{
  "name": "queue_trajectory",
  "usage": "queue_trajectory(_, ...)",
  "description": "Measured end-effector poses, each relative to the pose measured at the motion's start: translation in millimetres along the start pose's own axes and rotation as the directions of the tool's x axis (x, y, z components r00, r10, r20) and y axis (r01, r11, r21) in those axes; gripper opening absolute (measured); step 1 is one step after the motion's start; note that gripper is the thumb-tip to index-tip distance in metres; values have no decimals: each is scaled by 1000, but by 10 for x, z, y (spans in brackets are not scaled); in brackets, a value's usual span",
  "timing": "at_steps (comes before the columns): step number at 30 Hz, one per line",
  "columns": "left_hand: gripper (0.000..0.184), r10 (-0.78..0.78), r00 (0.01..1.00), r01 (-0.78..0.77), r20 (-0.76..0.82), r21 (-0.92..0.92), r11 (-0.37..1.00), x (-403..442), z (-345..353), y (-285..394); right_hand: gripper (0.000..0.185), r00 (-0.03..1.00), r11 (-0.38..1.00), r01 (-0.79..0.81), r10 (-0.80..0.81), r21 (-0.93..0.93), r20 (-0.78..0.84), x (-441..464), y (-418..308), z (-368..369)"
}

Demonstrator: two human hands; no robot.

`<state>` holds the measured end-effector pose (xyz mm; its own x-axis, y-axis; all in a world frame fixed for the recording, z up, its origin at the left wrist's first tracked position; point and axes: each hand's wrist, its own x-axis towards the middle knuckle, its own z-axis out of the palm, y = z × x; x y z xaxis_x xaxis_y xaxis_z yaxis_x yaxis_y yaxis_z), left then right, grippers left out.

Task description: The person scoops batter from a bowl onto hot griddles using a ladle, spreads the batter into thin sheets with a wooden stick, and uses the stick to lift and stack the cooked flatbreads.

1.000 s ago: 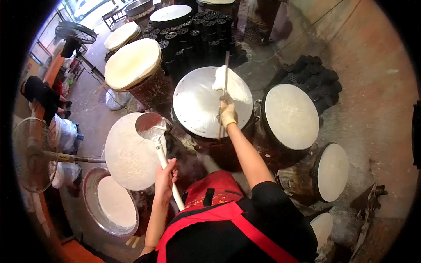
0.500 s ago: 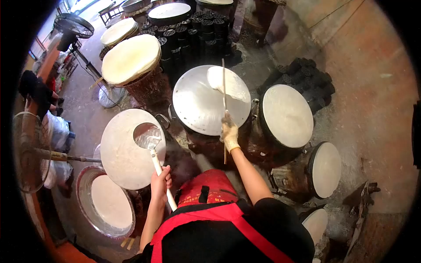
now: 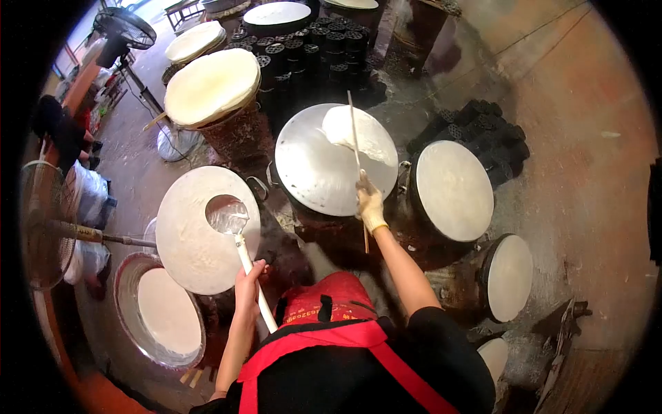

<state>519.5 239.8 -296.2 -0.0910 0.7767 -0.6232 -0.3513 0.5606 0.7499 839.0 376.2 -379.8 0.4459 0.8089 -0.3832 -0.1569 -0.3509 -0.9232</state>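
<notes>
My left hand (image 3: 247, 288) is closed around the white handle of a ladle (image 3: 227, 216). Its round metal bowl, wet with white residue, hangs over a round griddle (image 3: 185, 238) covered by a pale sheet of batter. In a knitted glove, my right hand (image 3: 370, 203) grips a thin wooden stick (image 3: 354, 134). The stick slants across a bare metal griddle (image 3: 303, 165) in front of me. White batter (image 3: 345, 127) lies spread on that griddle's far side, partly under the stick; whether the stick touches it I cannot tell.
Left of me sits a metal basin (image 3: 121, 297) of white batter. Stacked pale round sheets (image 3: 212, 86) rest on a drum ahead. More batter-covered griddles (image 3: 455, 190) line the right. Black perforated briquettes (image 3: 334, 45) pile up behind. Fans (image 3: 124, 29) stand at left; a person (image 3: 58, 131) is beyond.
The stick in my right hand has tilted, its lower end swinging right. My view has shifted slightly. The ladle stays over the left griddle.
</notes>
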Motion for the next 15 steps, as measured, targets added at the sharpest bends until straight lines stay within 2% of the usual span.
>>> queue_trajectory(1,16,1,1000,-1,-22,-8,1000,-12,48,-19,24,996,995,44,-51,87,73,80,35,65)
queue_trajectory(3,20,5,999,-6,-38,-27,1000,-17,145,-91,32,982,998,38,-46,47,182,187,-9,64)
queue_trajectory(6,23,4,997,-8,-76,-53,999,-69,309,-208,35,944,970,-37,113,-241,311,-255,-567,-118)
queue_trajectory(8,24,7,994,-13,-109,-55,998,-77,398,-301,36,872,957,-22,160,-288,463,-363,-687,-553)
queue_trajectory(10,23,14,989,-21,-151,-48,999,-66,479,-412,36,917,988,-77,124,-136,379,-127,-466,-865)
queue_trajectory(11,19,35,982,-48,-186,-66,997,-140,581,-417,37,937,933,-162,44,321,346,137,-275,-989)
queue_trajectory(13,16,32,979,-47,-199,-69,997,-227,702,-500,21,985,980,-82,52,179,166,432,-207,-955)
queue_trajectory(15,15,39,976,-57,-213,-75,996,-310,824,-577,24,966,977,130,-85,-171,243,553,-161,-846)
